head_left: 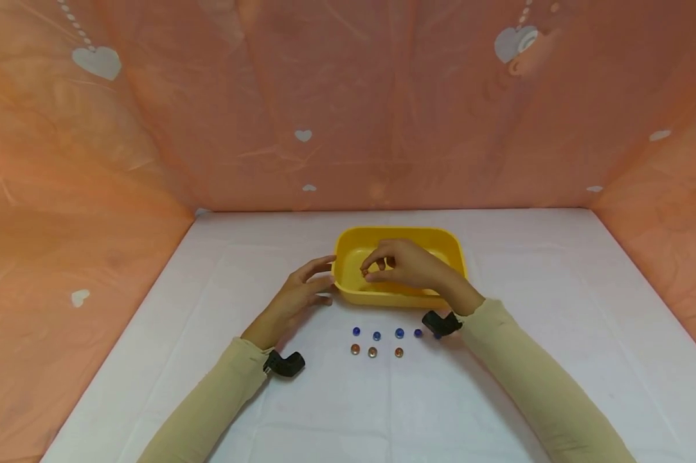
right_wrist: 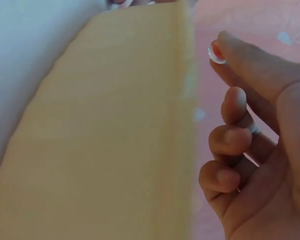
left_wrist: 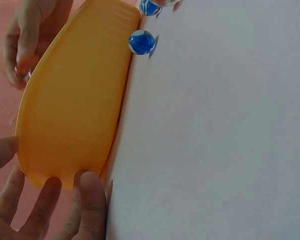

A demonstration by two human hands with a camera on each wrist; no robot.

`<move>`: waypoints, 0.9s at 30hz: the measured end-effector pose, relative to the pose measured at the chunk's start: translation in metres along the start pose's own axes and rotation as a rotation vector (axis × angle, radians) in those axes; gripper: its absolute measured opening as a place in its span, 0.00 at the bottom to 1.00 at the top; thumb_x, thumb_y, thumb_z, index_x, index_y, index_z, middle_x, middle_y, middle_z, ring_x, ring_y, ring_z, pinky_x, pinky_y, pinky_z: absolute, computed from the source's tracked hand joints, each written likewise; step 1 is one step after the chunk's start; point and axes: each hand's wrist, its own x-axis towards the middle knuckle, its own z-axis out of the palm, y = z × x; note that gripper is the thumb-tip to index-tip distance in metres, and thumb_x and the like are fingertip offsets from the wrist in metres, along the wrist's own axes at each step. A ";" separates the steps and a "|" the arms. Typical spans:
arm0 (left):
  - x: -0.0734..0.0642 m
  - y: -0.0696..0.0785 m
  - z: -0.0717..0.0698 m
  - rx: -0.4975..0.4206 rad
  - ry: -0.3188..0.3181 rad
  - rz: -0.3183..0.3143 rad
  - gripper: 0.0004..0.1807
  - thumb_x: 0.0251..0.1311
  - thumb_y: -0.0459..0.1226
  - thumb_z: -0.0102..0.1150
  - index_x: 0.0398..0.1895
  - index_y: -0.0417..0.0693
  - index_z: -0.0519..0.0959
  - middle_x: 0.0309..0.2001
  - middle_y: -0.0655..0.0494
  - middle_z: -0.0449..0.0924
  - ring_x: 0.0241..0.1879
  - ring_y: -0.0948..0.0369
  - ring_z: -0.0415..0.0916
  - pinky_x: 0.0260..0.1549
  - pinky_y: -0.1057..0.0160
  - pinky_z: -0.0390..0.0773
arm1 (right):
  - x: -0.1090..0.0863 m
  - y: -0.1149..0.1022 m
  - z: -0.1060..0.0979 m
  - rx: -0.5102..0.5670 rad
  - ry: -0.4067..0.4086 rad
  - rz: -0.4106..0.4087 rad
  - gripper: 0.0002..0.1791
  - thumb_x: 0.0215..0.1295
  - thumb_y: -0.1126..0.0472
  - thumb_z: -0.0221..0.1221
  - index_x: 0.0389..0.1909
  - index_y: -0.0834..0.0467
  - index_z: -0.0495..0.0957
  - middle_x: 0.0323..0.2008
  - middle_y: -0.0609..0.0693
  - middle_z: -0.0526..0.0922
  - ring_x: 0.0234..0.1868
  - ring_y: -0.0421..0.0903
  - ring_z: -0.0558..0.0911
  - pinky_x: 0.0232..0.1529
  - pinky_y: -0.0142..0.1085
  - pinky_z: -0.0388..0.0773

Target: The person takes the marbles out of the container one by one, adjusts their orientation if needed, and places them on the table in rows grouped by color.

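Observation:
A yellow plastic basin stands on the white cloth. Over its inside, my right hand pinches an orange-and-clear marble between thumb and index finger, its other fingers loosely bent. At the basin's left end is my left hand, its spread fingertips against the outer wall. On the cloth before the basin lies a row of several blue marbles, the rightmost partly behind the right wrist's black camera. Nearer me sits a row of three orange marbles.
White cloth covers the table. Orange-pink sheets with pale hearts hang behind it and on both sides. Black wrist cameras sit below each hand, the right one close to the blue marbles.

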 end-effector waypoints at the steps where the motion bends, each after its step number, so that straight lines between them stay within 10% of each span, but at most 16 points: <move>1: 0.000 0.000 -0.001 0.001 0.003 -0.001 0.28 0.67 0.39 0.60 0.70 0.61 0.69 0.70 0.52 0.63 0.50 0.56 0.76 0.45 0.63 0.84 | -0.003 -0.002 -0.002 0.003 0.007 -0.007 0.09 0.64 0.50 0.67 0.42 0.45 0.87 0.30 0.43 0.77 0.34 0.44 0.73 0.36 0.35 0.71; 27: 0.001 0.004 -0.002 0.051 -0.027 0.046 0.28 0.67 0.36 0.60 0.70 0.58 0.69 0.69 0.50 0.66 0.47 0.55 0.78 0.43 0.61 0.86 | -0.079 -0.019 -0.010 0.013 0.082 -0.081 0.08 0.58 0.57 0.71 0.39 0.44 0.87 0.30 0.36 0.78 0.28 0.37 0.71 0.27 0.27 0.70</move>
